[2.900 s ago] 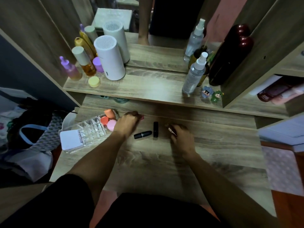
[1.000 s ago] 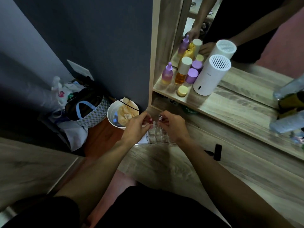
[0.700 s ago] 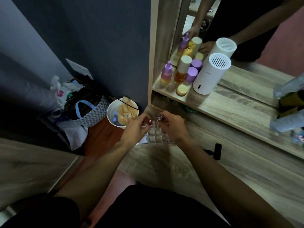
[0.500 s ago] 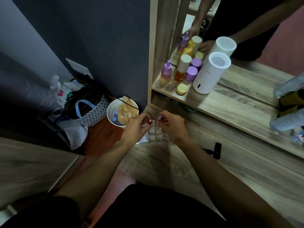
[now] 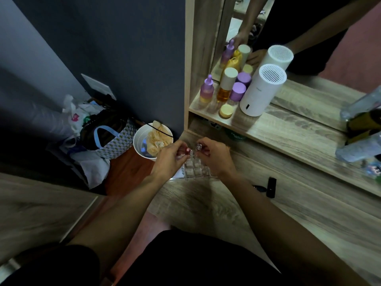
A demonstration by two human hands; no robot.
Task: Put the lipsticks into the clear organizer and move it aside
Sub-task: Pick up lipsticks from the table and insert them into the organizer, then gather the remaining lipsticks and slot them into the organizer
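Note:
The clear organizer, a gridded acrylic box, sits at the left end of the wooden table. My left hand pinches a lipstick with a red end upright over the organizer's far cells. Beside it, my right hand holds a second lipstick with a pale clear end the same way. A black lipstick stands on the table to the right, and another black lipstick lies next to it, partly hidden by my right forearm.
A white cylinder device, purple and amber bottles and a yellow jar fill the shelf before a mirror. Clear spray bottles stand at far right. Left of the table, a white bin and bags sit on the floor.
Since 2.9 s ago both hands picked up lipsticks from the table middle and carried them left to the organizer. Over the last second they have barely moved.

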